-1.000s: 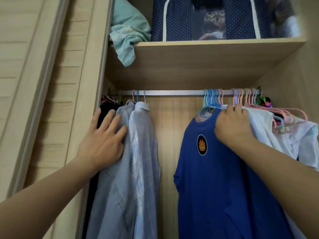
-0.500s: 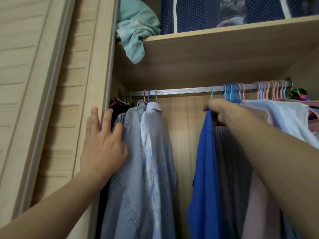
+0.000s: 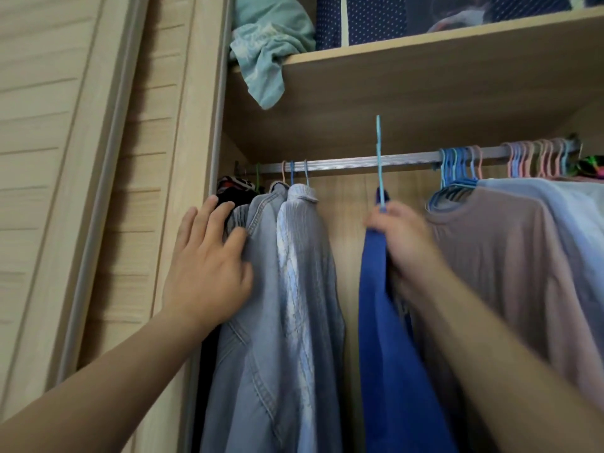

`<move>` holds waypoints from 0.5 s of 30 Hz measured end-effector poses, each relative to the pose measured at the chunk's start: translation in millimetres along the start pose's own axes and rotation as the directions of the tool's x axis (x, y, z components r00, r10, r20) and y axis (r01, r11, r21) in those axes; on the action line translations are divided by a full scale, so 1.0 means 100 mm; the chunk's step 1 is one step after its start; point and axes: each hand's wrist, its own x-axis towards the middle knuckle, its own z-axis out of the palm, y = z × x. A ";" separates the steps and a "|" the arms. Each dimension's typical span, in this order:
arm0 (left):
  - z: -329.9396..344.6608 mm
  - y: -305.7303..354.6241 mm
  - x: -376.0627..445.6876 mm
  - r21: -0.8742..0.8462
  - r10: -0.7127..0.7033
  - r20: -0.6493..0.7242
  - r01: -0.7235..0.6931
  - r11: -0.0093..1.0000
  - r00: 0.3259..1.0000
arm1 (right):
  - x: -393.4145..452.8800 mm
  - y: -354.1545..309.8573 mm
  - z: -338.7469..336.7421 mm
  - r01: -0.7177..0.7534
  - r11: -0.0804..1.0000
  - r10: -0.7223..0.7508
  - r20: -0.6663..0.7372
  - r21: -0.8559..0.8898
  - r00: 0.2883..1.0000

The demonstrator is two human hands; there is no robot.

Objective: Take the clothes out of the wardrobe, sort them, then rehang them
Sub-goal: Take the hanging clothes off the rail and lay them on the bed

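Right hand (image 3: 400, 238) is clamped round the neck of the blue hanger (image 3: 379, 165) with the blue T-shirt (image 3: 385, 338) on it, hook lifted above the rail (image 3: 343, 165), mid-wardrobe. Left hand (image 3: 209, 266) rests flat, fingers straight, on the denim shirt (image 3: 248, 322) at far left. The tee looks light and floppy, so I'd carry it by the hanger.

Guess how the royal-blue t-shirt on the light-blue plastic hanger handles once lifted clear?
Royal-blue t-shirt likely floppy: it hangs in loose folds below the right hand. Probably light, since the thin light-blue plastic hanger carries it. It may swing or slip off; the hook appears lifted off the metal rail.
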 end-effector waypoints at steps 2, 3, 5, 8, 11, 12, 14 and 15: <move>-0.01 -0.04 0.01 -0.051 0.001 0.034 0.000 0.999 0.999 | -0.66 0.27 0.03 0.033 0.998 -0.031 0.047 -0.055 0.998; -0.02 -0.05 0.01 -0.078 0.001 0.057 0.003 0.997 0.998 | -0.93 0.42 0.05 0.017 0.999 -0.014 0.069 -0.051 0.998; -0.07 -0.05 0.02 -0.175 -0.026 0.100 0.043 0.984 0.995 | -1.36 0.75 0.12 -0.053 0.998 0.056 0.070 -0.034 0.996; -0.30 0.11 0.00 -0.421 -0.144 0.305 0.269 0.866 0.941 | -1.74 1.14 0.28 -0.159 0.983 0.159 -0.005 -0.097 0.987; -0.51 0.46 -0.14 -0.416 -0.147 0.536 0.412 0.811 0.831 | -1.92 1.22 0.50 -0.198 0.966 0.186 -0.084 -0.169 0.979; -0.53 0.59 -0.20 -0.379 -0.106 0.590 0.391 0.839 0.800 | -1.93 1.18 0.58 -0.182 0.966 0.166 -0.099 -0.184 0.981; -0.55 0.80 -0.26 -0.330 0.012 0.706 0.314 0.890 0.708 | -1.91 1.04 0.75 -0.127 0.971 0.110 -0.089 -0.205 0.990; -0.52 0.85 -0.26 -0.301 0.041 0.741 0.278 0.912 0.671 | -1.89 0.97 0.83 -0.096 0.971 0.090 -0.036 -0.219 0.995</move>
